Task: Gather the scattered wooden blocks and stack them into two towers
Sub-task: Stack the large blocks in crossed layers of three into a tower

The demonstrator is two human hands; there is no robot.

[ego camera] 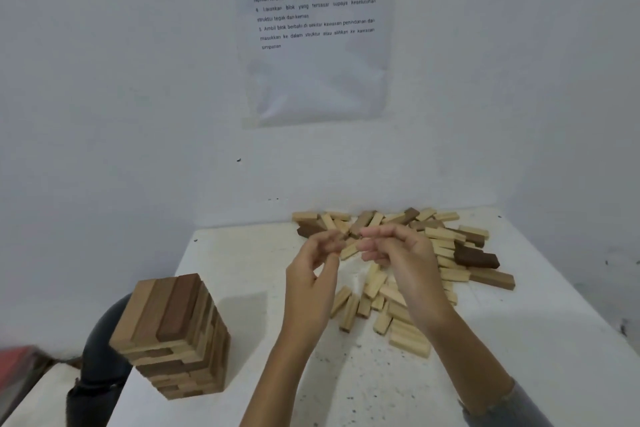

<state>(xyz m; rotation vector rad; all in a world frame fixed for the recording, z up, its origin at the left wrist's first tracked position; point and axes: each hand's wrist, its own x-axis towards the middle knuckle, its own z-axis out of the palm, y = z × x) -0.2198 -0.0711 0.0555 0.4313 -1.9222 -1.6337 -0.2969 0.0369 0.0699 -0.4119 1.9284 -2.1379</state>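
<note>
One tower (pixel 173 333) stands done near the front left of the bench (pixel 242 274), with crossed layers of mixed pale and brown wood; we see no second tower begun. The rest of the wooden blocks (pixel 426 253) lie in a loose heap at the back right of the bench, up near the wall (pixel 104 114), many overlapping, a few pale ones spilled toward the front. Both hands hover raised over the near edge of that heap, close together, almost fingertip to fingertip. Left hand (pixel 317 274): wrist bent up, fingers curled in, thumb toward forefinger. Right hand (pixel 398 253): back turned to us, fingers curled down and to the left. A small brownish bit shows between the fingertips, but with the blur and the heap behind we cannot tell whether either hand pinches a block or holds nothing. Handling, our judgement: the blocks look small, stiff, light and smooth-sided, not fragile. They should slide easily on each other and on the bench, so raking several together ought to work, but a bump could topple a stack. The best hold is likely a pinch across the long narrow sides near the middle, or by the two ends when laying blocks side by side. The dark blocks (pixel 476 258) look the same size as the pale ones. A printed sheet (pixel 315 28) hangs on the wall above, and a dark curved pipe (pixel 100 350) sits left of the tower, off the bench edge.
</note>
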